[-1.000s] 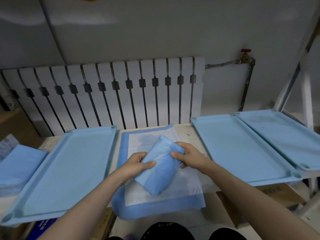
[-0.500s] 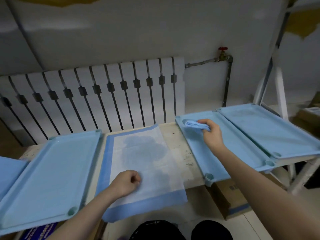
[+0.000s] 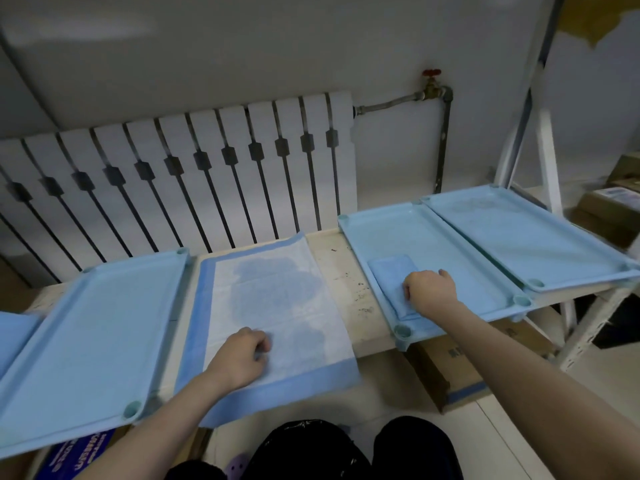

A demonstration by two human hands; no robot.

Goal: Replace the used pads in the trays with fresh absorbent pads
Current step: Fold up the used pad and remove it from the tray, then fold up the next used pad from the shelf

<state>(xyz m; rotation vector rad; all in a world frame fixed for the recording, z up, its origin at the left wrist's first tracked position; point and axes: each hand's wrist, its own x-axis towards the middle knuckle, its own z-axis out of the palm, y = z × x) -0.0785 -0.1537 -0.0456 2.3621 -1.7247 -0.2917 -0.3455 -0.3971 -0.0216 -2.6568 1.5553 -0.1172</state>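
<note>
Fresh pad: folded into a blue oblong, lying flat in the first tray to the right of the used pad, against that tray's left wall, towards its near end.
Right hand: set on the near half of the fresh pad; its grip is closed, fingers curled down over the fold, thumb at the pad's left side.
Left hand: resting on the near part of the used pad; its grip is a loose fist with nothing seen in it.
Used pad: spread open on the counter, white with a blue border and a broad grey-blue stain; its near edge hangs over the counter's front.
Holding tray: pale blue, just right of the used pad, a strip of bare counter between them.
Far tray: further right of the used pad, its side touching the holding tray.
Left tray: just left of the used pad.
Blue stack: beyond the left tray, cut off by the picture's edge.
Radiator: on the wall behind the used pad.
Cardboard box: below the counter, right of the used pad.
</note>
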